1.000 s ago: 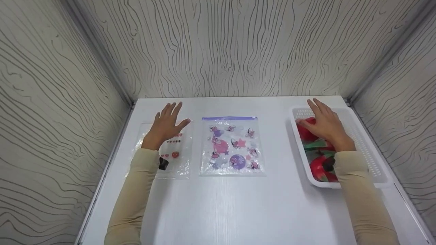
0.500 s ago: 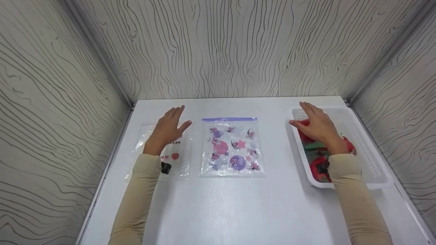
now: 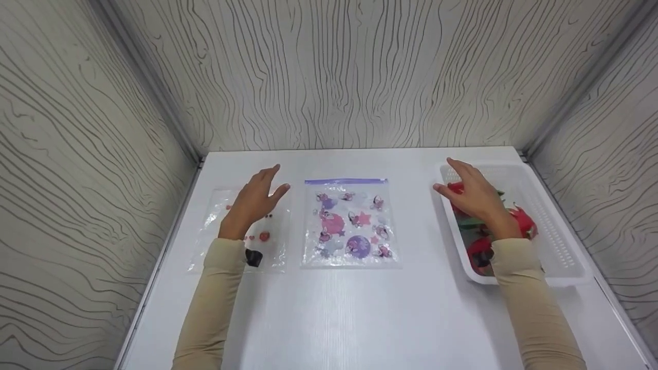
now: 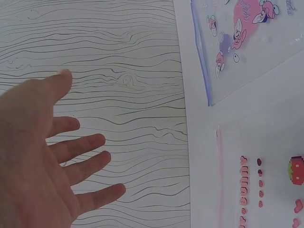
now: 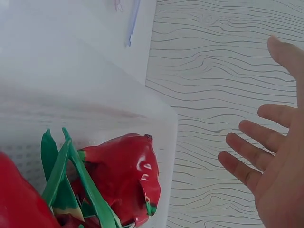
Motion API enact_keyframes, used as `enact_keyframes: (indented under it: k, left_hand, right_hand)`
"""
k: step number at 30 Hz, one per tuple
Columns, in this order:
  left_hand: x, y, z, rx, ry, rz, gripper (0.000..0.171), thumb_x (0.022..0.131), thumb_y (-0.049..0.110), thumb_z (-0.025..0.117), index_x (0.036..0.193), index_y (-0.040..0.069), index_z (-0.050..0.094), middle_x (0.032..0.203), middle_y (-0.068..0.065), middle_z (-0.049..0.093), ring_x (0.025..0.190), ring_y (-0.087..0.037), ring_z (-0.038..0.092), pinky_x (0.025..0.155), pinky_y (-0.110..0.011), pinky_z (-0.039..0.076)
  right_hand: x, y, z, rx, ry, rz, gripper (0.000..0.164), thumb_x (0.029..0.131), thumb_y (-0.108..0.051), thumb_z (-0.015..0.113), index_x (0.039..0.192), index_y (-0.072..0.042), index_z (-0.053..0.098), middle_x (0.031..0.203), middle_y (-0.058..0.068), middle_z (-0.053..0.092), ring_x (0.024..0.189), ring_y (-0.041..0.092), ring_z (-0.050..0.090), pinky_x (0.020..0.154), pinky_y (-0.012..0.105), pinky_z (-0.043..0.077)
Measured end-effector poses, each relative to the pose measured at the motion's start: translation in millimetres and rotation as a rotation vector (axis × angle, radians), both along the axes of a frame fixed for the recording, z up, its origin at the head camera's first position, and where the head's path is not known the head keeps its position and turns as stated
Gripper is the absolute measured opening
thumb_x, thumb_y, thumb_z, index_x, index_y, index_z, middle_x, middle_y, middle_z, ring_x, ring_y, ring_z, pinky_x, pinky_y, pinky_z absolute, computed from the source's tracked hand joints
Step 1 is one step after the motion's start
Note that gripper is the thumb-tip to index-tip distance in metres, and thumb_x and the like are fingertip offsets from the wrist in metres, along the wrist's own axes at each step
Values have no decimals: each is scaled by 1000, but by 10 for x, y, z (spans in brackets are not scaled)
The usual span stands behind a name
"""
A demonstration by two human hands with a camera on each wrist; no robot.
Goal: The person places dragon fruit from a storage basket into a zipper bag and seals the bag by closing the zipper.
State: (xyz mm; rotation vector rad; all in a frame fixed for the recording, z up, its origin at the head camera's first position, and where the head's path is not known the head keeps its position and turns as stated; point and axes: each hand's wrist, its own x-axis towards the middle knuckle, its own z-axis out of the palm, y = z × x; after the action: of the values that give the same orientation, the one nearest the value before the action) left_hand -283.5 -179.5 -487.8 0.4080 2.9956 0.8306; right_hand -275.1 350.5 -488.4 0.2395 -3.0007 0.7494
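Note:
My left hand point(image 3: 252, 203) hovers over a clear zip bag point(image 3: 275, 254) with small red and pink prints. Its fingers are spread and hold nothing; in the left wrist view the palm shows bare. My right hand point(image 3: 478, 198) is held above the left side of a white plastic basket point(image 3: 560, 236), fingers extended and nothing in them. Inside the basket lie several red dragon fruits point(image 5: 126, 173) with green leafy scales, partly hidden by the right hand and forearm. Between the hands, a second clear zip bag point(image 3: 331, 223) with a purple zip and pink and purple prints lies flat.
Everything rests on a white table point(image 3: 334, 318). A wood-grain patterned panel point(image 3: 329, 72) rises behind the table, with similar panels at the left and right. A small black object point(image 3: 253, 257) sits at the left wrist.
Both hands have drifted slightly inward and toward the person, turning a little more onto their edges. More of the dragon fruit in the basket shows. The bags and basket stay in place.

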Motion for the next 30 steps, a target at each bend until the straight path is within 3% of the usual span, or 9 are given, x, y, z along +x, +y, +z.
enact_keyframes:
  k: [5, 13, 24, 30]
  left_hand:
    - [14, 18, -53, 26, -11, 15, 71, 110, 52, 51, 168, 16, 31, 170, -16, 39, 158, -39, 37, 128, -59, 33]
    - [37, 46, -112, 99, 0, 31, 69, 110, 51, 52, 167, 15, 35, 168, -13, 42, 158, -36, 39, 127, -58, 35]
    - [50, 85, -196, 148, -11, 49, 66, 110, 49, 53, 165, 14, 38, 163, -12, 49, 153, -35, 46, 125, -57, 39]
    - [53, 105, -248, 197, -30, 64, 64, 110, 46, 55, 164, 14, 41, 160, -11, 52, 148, -34, 52, 120, -57, 45]
  right_hand:
    - [27, -43, -31, -62, 2, 1, 87, 103, -58, 61, 169, -12, 28, 170, 27, 32, 157, 52, 29, 121, 77, 26]
    - [72, -151, -58, -103, 44, 9, 82, 104, -53, 64, 167, -11, 33, 163, 26, 43, 147, 49, 46, 119, 74, 34]
    - [83, -240, -146, -166, 22, 7, 83, 102, -56, 65, 166, -13, 36, 163, 23, 45, 135, 49, 56, 107, 68, 52]
    - [62, -303, -190, -202, 20, 13, 79, 104, -52, 65, 165, -11, 37, 163, 22, 46, 135, 46, 58, 107, 64, 53]
